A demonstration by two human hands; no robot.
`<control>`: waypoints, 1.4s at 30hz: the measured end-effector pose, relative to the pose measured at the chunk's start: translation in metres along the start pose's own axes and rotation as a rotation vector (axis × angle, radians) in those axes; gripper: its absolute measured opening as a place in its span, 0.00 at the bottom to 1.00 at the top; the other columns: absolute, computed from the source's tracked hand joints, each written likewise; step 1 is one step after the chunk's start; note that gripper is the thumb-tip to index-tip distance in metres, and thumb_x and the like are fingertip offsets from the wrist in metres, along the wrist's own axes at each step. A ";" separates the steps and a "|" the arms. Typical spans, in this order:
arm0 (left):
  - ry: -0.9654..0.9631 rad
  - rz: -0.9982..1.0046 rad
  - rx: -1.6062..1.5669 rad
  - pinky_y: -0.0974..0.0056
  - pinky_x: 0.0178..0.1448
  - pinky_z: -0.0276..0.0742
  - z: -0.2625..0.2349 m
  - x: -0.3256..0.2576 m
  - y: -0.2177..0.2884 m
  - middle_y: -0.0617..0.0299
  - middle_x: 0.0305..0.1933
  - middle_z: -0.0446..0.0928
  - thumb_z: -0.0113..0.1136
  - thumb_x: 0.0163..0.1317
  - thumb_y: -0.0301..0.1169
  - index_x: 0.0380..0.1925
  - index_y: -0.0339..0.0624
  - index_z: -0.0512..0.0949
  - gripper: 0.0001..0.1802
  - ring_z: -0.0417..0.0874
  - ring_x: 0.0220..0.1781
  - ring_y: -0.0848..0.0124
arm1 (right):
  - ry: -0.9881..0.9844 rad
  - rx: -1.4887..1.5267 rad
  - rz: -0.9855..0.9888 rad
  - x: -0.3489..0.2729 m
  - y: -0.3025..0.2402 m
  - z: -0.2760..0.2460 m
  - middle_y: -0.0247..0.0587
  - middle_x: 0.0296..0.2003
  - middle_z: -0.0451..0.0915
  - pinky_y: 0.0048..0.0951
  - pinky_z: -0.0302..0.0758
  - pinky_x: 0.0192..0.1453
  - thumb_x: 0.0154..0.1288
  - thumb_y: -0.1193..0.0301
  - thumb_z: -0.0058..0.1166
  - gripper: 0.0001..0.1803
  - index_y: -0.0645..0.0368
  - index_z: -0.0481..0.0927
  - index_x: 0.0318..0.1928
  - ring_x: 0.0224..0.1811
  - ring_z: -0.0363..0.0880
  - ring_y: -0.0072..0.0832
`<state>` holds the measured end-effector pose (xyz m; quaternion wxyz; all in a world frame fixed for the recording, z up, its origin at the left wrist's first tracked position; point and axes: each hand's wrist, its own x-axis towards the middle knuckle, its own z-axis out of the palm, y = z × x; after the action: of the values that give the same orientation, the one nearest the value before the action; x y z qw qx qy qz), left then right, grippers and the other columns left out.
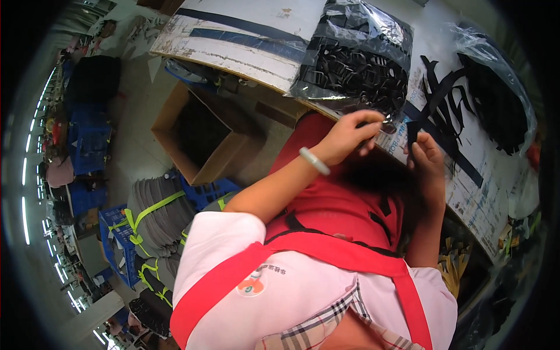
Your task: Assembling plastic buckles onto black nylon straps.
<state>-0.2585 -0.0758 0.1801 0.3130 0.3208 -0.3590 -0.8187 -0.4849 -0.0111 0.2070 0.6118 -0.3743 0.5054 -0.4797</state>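
My left hand (351, 138), with a pale bangle at the wrist, is at the near edge of the table. Its fingers are curled together beside the lower edge of a clear plastic bag (361, 64) full of black plastic buckles; what they pinch, if anything, is too small to make out. Opposite it, my right hand (429, 156) is closed, thumb up, on a short black webbing strap (413, 137). Several loose black straps (443, 96) lie spread on the table just beyond my right hand.
A worn white table (245, 55) carries long dark strips (248, 42) at left and a clear bag of black material (496, 99) at right. On the floor to the left are an open cardboard box (195, 137), blue crates (90, 140) and grey bundles (157, 213) tied with yellow-green bands.
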 end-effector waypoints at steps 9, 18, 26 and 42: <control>0.874 -0.030 0.572 0.69 0.28 0.73 -0.241 -0.116 -0.096 0.61 0.23 0.79 0.56 0.65 0.31 0.36 0.40 0.82 0.09 0.77 0.23 0.76 | -0.283 -0.096 0.255 0.002 0.047 0.092 0.26 0.21 0.72 0.15 0.60 0.21 0.69 0.71 0.55 0.05 0.57 0.74 0.35 0.18 0.66 0.11; 0.957 -0.593 1.652 0.51 0.48 0.80 -0.424 -0.191 -0.085 0.43 0.43 0.82 0.61 0.60 0.38 0.44 0.40 0.81 0.17 0.83 0.45 0.49 | -0.404 -0.453 0.358 0.004 0.095 0.140 0.26 0.23 0.72 0.16 0.61 0.23 0.69 0.69 0.55 0.07 0.59 0.74 0.36 0.20 0.65 0.11; 0.488 -0.592 1.804 0.51 0.51 0.80 -0.442 -0.154 -0.088 0.42 0.42 0.81 0.49 0.59 0.25 0.36 0.37 0.83 0.12 0.83 0.47 0.49 | -0.401 -0.495 0.480 0.028 0.108 0.161 0.28 0.23 0.73 0.18 0.65 0.24 0.70 0.69 0.54 0.08 0.60 0.74 0.36 0.21 0.68 0.13; 0.350 -0.370 1.652 0.52 0.45 0.81 -0.295 -0.115 -0.149 0.42 0.35 0.82 0.55 0.51 0.24 0.28 0.35 0.83 0.09 0.84 0.41 0.49 | -0.458 -0.415 0.446 0.033 0.114 0.154 0.28 0.24 0.76 0.16 0.66 0.24 0.71 0.70 0.52 0.07 0.61 0.77 0.43 0.22 0.70 0.12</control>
<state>-0.0105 -0.0234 -0.0610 -0.1078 0.6205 -0.7276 -0.2721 -0.3092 -0.0175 0.1227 0.7096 -0.4683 0.5111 -0.1261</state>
